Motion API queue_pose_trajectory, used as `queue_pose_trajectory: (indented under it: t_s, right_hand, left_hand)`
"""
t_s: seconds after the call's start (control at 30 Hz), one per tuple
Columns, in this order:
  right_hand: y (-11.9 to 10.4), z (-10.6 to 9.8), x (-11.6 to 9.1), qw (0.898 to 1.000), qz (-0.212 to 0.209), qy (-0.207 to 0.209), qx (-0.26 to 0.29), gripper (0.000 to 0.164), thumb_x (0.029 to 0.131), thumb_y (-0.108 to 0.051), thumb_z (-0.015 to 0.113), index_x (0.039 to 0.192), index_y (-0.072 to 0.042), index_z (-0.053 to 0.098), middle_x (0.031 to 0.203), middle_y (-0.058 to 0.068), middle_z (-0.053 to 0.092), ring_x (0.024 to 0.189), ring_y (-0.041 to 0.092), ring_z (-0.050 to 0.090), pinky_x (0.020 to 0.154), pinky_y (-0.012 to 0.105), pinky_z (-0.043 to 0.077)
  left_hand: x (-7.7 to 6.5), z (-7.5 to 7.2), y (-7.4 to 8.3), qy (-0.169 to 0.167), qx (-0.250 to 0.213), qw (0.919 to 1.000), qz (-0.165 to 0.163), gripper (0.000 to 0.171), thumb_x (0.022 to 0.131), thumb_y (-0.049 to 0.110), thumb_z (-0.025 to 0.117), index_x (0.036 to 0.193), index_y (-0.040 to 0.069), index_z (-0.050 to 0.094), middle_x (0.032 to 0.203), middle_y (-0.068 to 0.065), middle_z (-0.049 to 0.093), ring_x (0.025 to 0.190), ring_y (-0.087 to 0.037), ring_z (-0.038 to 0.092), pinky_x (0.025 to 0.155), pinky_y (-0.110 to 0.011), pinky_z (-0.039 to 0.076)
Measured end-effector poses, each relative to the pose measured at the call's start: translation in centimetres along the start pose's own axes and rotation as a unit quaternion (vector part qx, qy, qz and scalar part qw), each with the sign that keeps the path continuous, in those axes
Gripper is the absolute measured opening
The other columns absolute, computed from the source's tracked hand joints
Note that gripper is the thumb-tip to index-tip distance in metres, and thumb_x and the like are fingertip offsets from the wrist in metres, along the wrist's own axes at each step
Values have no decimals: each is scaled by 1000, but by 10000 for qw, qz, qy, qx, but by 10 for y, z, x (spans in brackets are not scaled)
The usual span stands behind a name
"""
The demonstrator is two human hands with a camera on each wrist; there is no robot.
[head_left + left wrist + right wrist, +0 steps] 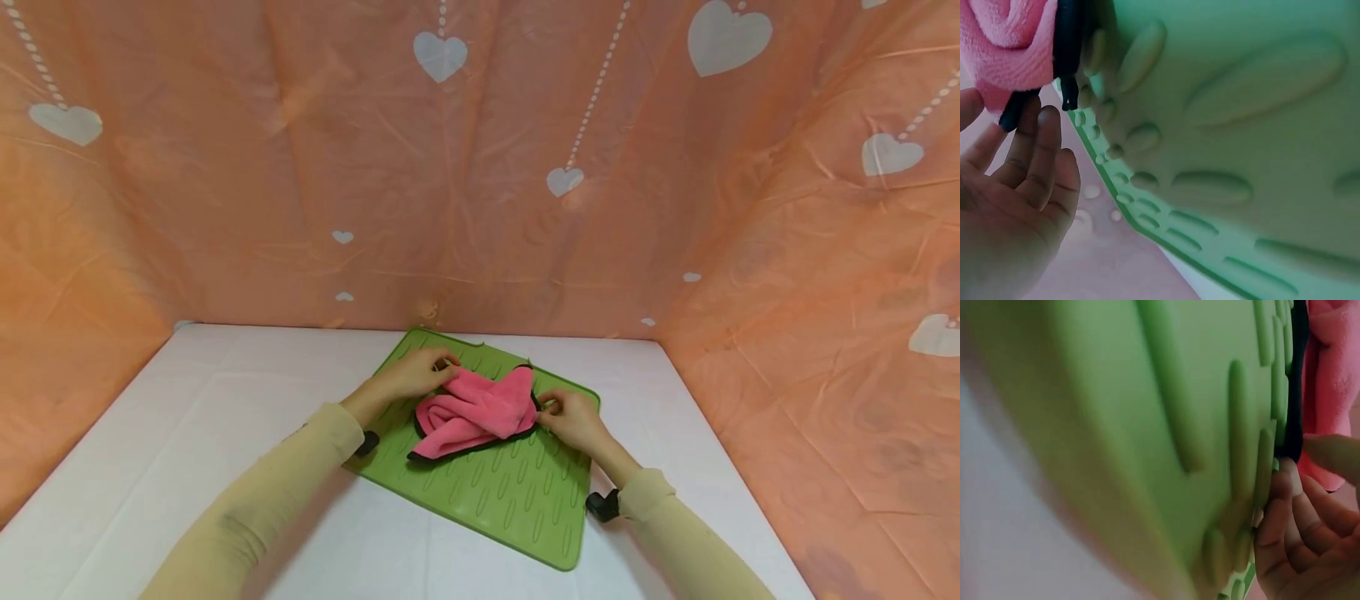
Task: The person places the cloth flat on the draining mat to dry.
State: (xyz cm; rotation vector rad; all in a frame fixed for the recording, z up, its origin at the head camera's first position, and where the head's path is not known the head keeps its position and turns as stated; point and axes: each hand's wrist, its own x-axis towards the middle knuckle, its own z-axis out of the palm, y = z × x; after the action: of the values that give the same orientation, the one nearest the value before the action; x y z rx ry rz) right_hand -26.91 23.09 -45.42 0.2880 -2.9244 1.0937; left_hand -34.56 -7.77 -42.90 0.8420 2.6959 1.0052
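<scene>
A pink cloth [480, 408] with a black edging lies crumpled on a green ribbed mat [495, 492]. At the cloth's upper left, my left hand [416, 372] pinches a corner between thumb and fingers; the left wrist view shows the black-edged corner of the cloth [1013, 56] between the fingertips. On the other side, my right hand [573, 418] pinches the cloth's right edge. In the right wrist view the thumb and fingers of the right hand [1310, 519] meet at the dark border of the cloth [1332, 375]. Folds hide part of the cloth's underside.
The mat lies at a slant on a white table [247, 375]. An orange curtain [480, 208] with white hearts stands behind the table and along both sides. Black wrist-camera mounts [603, 505] sit below the wrists, close to the mat's edges.
</scene>
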Motion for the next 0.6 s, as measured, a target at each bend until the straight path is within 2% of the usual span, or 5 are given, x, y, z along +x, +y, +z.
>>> queue_pose_trajectory:
  t_s: [0.2,0.4,0.6]
  right_hand:
    - [0,3,2,9997,-41,238,10,24,86,-4,75,109,2,74,79,2,73,67,7,60,69,30,50]
    - [1,3,1,9995,-27,264,162,21,86,-2,74,107,1,74,79,2,73,66,8,61,66,28,50]
    - [1,-3,-4,9989,70,364,272,20,90,-4,71,110,-1,75,84,2,73,74,11,67,69,30,53]
  left_hand:
    - [0,4,0,237,-4,9995,187,30,105,19,62,127,1,70,113,-15,73,106,-28,67,90,-44,54]
    - [0,8,-1,420,-27,9985,356,23,102,12,65,123,4,73,120,-12,73,116,-29,65,100,-47,51]
    - [-4,10,0,641,-175,9961,574,21,100,8,66,120,5,75,118,-11,73,102,-23,64,91,-43,52]
